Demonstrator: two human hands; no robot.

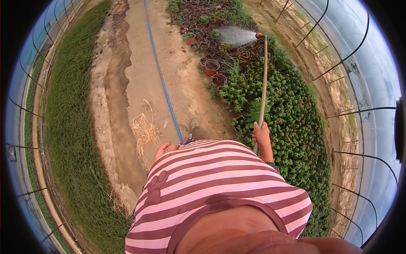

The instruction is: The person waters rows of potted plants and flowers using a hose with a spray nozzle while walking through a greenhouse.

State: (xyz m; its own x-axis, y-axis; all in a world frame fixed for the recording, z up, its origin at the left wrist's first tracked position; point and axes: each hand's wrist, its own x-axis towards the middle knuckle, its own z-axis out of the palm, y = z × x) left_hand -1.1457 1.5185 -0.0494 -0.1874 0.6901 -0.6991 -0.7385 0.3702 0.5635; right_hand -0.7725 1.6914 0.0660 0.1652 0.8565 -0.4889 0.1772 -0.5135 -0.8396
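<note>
My right hand [261, 134] is closed around the lower part of a long watering wand [264, 80]. The wand points forward, and its orange spray nozzle [259, 36] throws a fan of water [239, 36] to the left over potted plants [211, 67]. Close to my waist, my left hand [165, 149] has its fingers curled; the shirt hides part of it, and I cannot make out what it holds, if anything. A blue hose [163, 80] runs along the path and ends from view near that hand.
Leafy plants with red flowers [292, 122] fill the bed on my right. Dry straw [146, 130] lies on the dirt path [144, 55]. A dense green strip [72, 110] grows along the left. Curved greenhouse poles [355, 46] line the right side.
</note>
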